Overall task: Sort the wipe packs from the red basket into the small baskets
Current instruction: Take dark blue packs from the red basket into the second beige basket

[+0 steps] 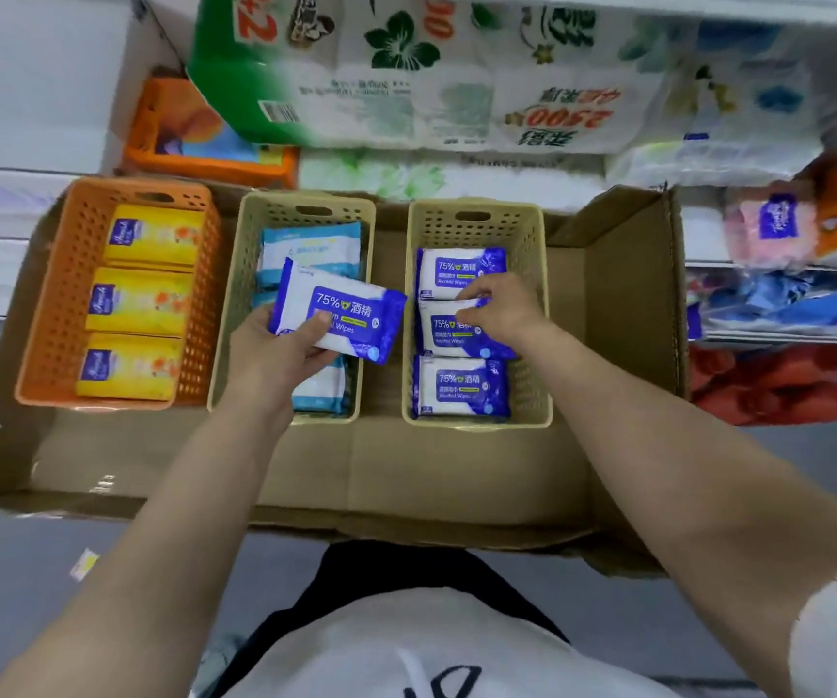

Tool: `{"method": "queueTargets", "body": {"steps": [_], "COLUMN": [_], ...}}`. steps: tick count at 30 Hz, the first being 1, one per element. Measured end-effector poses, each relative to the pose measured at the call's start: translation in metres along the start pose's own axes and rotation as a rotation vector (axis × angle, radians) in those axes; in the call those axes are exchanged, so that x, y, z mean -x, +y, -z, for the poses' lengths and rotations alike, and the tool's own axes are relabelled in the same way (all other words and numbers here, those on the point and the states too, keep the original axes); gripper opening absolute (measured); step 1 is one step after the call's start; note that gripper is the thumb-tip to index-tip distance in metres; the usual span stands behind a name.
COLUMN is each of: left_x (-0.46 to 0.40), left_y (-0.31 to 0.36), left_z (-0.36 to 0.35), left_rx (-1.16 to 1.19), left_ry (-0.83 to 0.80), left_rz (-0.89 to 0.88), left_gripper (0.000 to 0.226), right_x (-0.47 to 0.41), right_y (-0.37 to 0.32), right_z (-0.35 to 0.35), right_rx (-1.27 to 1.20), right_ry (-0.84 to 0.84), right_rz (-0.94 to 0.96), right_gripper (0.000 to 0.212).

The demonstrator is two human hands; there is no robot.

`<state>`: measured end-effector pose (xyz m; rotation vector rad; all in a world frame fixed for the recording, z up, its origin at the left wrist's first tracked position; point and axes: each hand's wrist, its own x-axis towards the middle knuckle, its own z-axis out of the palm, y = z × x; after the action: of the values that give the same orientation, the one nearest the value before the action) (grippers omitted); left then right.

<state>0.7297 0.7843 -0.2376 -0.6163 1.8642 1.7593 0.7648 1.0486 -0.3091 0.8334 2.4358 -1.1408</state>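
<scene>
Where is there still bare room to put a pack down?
Bare cardboard lies right of the right beige basket, and a strip runs in front of all three baskets. The orange basket looks full with three yellow packs; the middle basket and right one are crowded too.

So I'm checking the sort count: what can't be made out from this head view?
- Red basket: out of frame.
- Light-blue packs in the middle basket: the left hand and its held alcohol wipe pack cover them, so no count.
- Middle pack in the right basket: the right hand hides its top edge.
- Yellow packs: print too blurred to read.
</scene>
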Motion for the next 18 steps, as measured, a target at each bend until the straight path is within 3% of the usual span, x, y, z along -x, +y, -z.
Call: {"method": "queueTargets", "body": {"steps": [9, 13, 15, 17, 18], "left_x": [-0.002, -0.004, -0.004, -0.005, -0.005], "left_y": [-0.018, -0.016, -0.015, -0.013, -0.012], "left_z": [0.001, -0.008, -0.015, -0.023, -0.028], "left_rx": [-0.033, -0.05, -0.048, -0.039, -0.036], "left_ry": [0.039, 0.019, -0.003, -0.052, -0.089], "left_rz": [0.03, 0.012, 0.018, 0.033, 0.04], "left_gripper": [0.044, 0.039, 0.04, 0.041, 0.041], "right_x": [-0.015, -0.014, -0.013, -0.01, -0.005], "right_y": [0.017, 0.017, 0.011, -0.007, -0.021], "right_z": [-0.025, -0.025, -0.021, -0.008, 0.001], "right_rx": [0.51, 0.667, 0.581, 0.227, -0.025], "right_ry": [0.197, 0.175, 0.176, 0.163, 0.074], "right_rz": [0.229, 0.212, 0.167, 0.134, 0.092], "right_gripper": [0.031, 0.038, 0.038, 0.032, 0.028]}}
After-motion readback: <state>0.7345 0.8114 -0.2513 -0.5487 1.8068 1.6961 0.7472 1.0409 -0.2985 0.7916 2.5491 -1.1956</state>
